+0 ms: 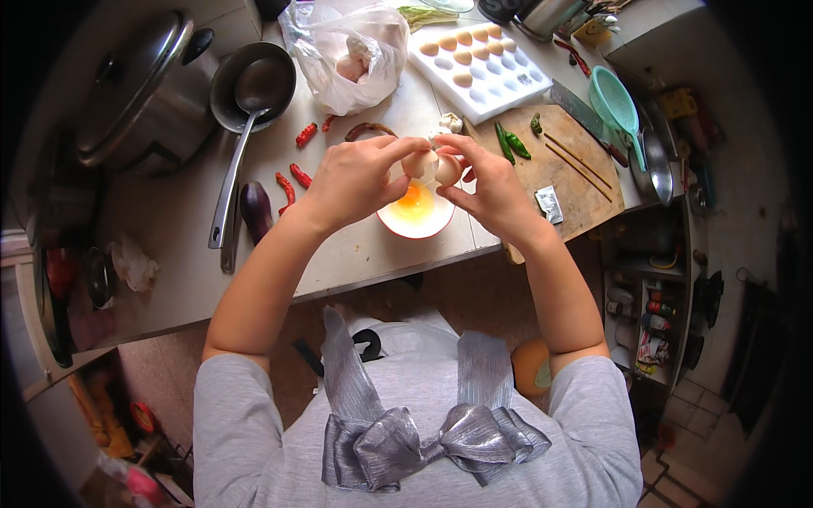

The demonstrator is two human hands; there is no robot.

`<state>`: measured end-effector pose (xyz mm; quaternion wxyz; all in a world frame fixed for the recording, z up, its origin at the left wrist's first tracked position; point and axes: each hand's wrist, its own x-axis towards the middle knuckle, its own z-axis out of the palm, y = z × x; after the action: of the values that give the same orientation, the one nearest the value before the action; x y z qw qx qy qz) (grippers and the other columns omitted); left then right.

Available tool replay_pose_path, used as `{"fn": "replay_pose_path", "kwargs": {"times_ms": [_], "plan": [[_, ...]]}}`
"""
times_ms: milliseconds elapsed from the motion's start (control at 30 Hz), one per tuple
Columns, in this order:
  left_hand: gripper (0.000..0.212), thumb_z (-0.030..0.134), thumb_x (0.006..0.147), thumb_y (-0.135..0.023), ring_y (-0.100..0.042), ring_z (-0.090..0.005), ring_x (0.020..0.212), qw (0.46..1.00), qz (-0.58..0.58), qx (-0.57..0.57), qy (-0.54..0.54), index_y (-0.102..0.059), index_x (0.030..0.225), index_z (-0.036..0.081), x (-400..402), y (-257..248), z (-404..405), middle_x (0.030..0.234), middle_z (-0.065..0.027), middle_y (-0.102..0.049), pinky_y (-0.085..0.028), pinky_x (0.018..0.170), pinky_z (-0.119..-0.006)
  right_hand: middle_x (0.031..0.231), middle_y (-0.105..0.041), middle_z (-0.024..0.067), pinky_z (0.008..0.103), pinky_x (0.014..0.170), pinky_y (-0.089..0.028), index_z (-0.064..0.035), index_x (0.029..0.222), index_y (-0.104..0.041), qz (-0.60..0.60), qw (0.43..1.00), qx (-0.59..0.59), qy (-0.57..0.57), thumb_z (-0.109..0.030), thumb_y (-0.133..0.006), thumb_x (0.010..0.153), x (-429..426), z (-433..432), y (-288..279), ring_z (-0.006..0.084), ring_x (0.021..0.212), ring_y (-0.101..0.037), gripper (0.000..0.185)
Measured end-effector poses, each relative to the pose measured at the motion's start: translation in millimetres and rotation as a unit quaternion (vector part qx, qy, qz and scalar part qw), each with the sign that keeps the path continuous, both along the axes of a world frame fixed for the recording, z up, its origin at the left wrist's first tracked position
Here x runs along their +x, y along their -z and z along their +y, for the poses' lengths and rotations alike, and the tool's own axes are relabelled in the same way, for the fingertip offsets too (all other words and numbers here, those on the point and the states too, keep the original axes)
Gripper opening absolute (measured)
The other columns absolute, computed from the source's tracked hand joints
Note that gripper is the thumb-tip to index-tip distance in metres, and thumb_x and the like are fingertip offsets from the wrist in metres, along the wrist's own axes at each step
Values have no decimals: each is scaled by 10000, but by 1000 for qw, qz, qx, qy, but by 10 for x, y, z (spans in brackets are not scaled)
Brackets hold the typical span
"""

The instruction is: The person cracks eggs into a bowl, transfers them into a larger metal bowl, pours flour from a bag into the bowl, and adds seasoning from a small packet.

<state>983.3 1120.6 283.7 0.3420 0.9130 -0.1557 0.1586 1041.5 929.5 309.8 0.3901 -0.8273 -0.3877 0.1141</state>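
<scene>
My left hand [359,178] grips one half of a cracked eggshell [416,164] between thumb and fingers. In my right hand [486,174] is the other half shell [448,170], pulled slightly apart from the first. Both halves are over a white bowl [419,230] with a red rim. Inside the bowl lie a bright orange-yellow yolk [414,197] and clear egg white. Just beyond my fingers, garlic bulbs [450,122] rest on the counter, partly covered by my right hand.
A white egg tray [502,82] holds several brown eggs beside a plastic bag of raw meat [352,66]. On the wooden cutting board [571,152] are green peppers [505,141], chopsticks [578,171] and a sachet [549,204]; a cleaver [581,114] crosses its edge. Leftward are an eggplant [255,209] and ladle [238,165].
</scene>
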Motion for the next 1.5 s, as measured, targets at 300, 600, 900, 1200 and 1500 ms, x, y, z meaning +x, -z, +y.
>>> {"fn": "replay_pose_path", "kwargs": {"times_ms": [300, 600, 900, 1200, 1500], "plan": [[489, 83, 703, -614, -586, -167, 618, 985, 105, -140, 13, -474, 1167, 145, -52, 114, -26, 876, -89, -582, -475, 584, -290, 809, -592, 160, 319, 624, -473, -2, 931, -481, 50, 998, 17, 27, -170, -731, 664, 0, 67, 53, 254, 683, -597, 402], [482, 140, 808, -567, -574, -119, 646, 829, 303, -467, 60, -361, 1243, 124, -155, 248, -84, 951, -65, -547, -477, 567, -249, 768, -583, 152, 324, 545, -457, -8, 881, -486, -9, 997, 22, 70, -398, -690, 682, 22, 348, 110, 250, 586, -586, 483], [355, 177, 871, -489, -547, -187, 918, 593, 246, -757, -125, -300, 1155, 79, -345, 554, -338, 991, -112, -507, -485, 781, -295, 1132, -412, 147, 374, 723, -480, -79, 1110, -437, -113, 992, 50, 11, -214, -752, 594, -662, 355, 579, 318, 905, -536, 619], [265, 141, 886, -431, -499, -309, 1042, 533, 231, -806, -114, -335, 1120, 62, -485, 534, -399, 1048, -149, -492, -430, 887, -403, 1055, -458, 168, 375, 614, -490, -74, 1169, -385, -11, 999, -3, 40, -92, -618, 739, -691, 46, 643, 330, 830, -559, 490], [375, 37, 810, -439, -527, -277, 944, 528, 213, -814, -115, -286, 1148, 92, -546, 882, -151, 1077, -156, -465, -434, 860, -379, 1137, -414, 182, 386, 902, -362, -2, 1186, -381, -131, 962, 59, 232, -46, -520, 811, -473, -434, 1170, 337, 1040, -434, 403]]}}
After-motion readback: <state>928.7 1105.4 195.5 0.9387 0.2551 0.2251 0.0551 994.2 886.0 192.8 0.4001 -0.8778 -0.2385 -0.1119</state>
